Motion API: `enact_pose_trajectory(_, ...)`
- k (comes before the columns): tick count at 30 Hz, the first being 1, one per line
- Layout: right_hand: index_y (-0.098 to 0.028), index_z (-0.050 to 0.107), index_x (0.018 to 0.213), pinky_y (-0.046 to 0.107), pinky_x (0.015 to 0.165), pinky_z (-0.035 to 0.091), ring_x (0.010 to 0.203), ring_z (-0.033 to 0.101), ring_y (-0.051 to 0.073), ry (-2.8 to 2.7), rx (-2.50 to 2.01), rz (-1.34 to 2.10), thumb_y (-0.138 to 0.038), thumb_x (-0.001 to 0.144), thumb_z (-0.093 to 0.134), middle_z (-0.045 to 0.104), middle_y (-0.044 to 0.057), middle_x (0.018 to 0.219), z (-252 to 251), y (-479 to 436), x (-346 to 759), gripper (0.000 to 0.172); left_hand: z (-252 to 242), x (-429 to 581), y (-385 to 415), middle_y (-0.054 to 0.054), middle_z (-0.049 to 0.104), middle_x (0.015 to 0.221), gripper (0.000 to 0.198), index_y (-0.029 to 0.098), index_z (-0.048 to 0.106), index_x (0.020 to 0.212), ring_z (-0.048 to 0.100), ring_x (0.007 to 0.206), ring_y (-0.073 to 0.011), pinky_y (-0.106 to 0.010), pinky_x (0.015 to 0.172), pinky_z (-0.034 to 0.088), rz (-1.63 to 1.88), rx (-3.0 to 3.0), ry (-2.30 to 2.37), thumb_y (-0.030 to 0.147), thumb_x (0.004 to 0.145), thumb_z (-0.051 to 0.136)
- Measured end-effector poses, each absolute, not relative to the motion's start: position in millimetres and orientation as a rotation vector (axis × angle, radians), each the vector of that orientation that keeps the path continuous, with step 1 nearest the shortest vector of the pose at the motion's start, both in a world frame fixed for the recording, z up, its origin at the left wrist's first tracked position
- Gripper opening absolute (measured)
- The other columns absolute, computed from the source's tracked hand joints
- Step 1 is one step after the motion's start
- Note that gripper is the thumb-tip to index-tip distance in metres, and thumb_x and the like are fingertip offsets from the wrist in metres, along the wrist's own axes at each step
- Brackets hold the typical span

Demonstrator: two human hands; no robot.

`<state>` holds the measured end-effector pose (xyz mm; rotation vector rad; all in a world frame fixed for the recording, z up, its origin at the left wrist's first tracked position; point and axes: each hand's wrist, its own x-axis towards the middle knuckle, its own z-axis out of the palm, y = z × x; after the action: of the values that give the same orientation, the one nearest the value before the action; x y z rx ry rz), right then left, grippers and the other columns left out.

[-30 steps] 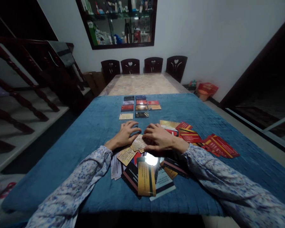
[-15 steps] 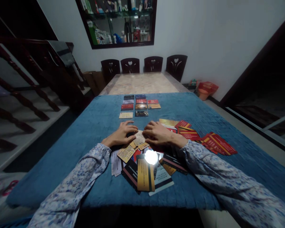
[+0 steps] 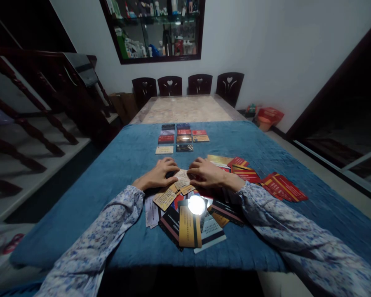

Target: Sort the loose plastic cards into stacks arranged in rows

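Hands [image 3: 159,173] farther apart, cards [image 3: 190,227] on blue cloth [image 3: 111,163] (chairs [image 3: 193,87] beyond)

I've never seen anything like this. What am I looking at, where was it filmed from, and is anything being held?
There's no machine here: these are a person's own bare hands, the left hand and the right hand. The view comes from a camera worn on that person's head, looking forward and down.

A blue cloth covers the near part of the table. Many cards lie on it: an overlapping spread nearest the person, red cards off to the right, and neat rows of cards beyond the hands.

Between the hands is a pale card. Both hands are right at it, but whether the fingers grip it I can't tell.
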<state>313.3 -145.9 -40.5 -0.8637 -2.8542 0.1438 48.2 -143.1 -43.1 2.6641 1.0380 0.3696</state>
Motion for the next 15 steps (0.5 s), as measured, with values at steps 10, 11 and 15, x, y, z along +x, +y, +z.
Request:
enact_pose_trajectory(10,-0.018,0.076,0.107,0.040,0.091,0.044,0.100,0.053,0.025,-2.813,-0.710,0.170,-0.034,0.094,0.065,0.072,0.014,0.107,-49.6,-139.4,312.4,0.024,-39.7,47.9,-142.2,-0.012,0.065,0.128,0.030,0.022,0.072,0.118,0.045,0.131,-0.0315,-0.054,0.108,0.040,0.317,2.716,1.003,0.036,0.094,0.062)
enact_pose_trajectory(11,-0.018,0.076,0.106,0.040,0.091,0.044,0.099,0.054,0.024,-2.817,-0.699,0.165,-0.033,0.094,0.064,0.072,0.013,0.107,-50.1,-139.0,312.3,0.023,-39.3,48.3,-142.0,-0.012,0.065,0.129,0.028,0.022,0.072,0.117,0.044,0.132,-0.0317,-0.055,0.108,0.039,0.315,2.713,0.998,0.036,0.094,0.063)
enact_pose_trajectory(15,-0.018,0.076,0.106,0.038,0.091,0.045,0.097,0.054,0.023,-2.824,-0.655,0.128,-0.030,0.095,0.061,0.074,0.012,0.103,-48.6,-139.2,313.0,0.022,-36.5,50.1,-141.5,-0.011,0.067,0.128,0.024,0.022,0.073,0.113,0.043,0.135,-0.0323,-0.056,0.110,0.036,0.265,2.707,0.974,0.033,0.095,0.062)
